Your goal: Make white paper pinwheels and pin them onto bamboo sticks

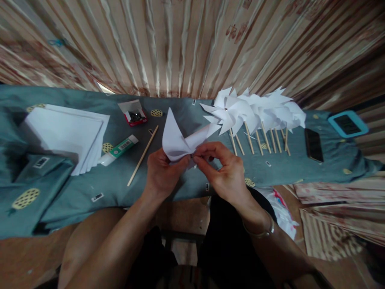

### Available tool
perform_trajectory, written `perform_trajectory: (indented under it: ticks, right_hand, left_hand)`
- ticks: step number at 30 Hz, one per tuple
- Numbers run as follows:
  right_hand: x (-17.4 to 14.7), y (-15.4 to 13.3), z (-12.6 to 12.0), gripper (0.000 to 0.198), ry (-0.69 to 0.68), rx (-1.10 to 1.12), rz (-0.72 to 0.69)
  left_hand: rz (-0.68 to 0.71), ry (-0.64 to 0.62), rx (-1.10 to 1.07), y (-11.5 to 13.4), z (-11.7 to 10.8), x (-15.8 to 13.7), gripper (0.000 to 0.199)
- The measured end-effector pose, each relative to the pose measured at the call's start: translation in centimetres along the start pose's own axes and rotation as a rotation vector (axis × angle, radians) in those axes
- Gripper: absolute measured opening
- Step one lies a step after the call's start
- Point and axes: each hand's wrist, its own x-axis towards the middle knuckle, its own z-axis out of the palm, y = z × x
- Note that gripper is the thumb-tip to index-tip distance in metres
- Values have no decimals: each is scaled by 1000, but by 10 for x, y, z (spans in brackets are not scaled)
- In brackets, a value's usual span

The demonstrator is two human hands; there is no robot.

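A white paper pinwheel (176,138), its blades folded toward the middle, is held over the near part of the table. My left hand (165,170) grips it from the left, thumb pressed near the centre. From the right, the thumb and forefinger of my right hand (221,166) pinch at that same centre; anything small between them is too hidden to make out. Left of my hands lies a bare wooden stick (142,155). Behind it stands an opened small red and white box (134,114) with dark metal pins in it.
Several finished pinwheels (237,110) on sticks lie overlapped at the back right. Stacked white paper (66,132) and a green and white glue tube (120,149) are at left. A phone (313,144) and a blue-framed device (348,123) lie at right. A pleated curtain (180,48) hangs behind.
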Motion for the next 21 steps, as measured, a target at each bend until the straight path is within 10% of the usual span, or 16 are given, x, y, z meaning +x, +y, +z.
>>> perform_trajectory:
  ticks: [21]
  right_hand:
    - [5, 11, 6, 12, 19, 256, 194]
  left_hand:
    - [62, -119, 197, 7, -7, -1, 15]
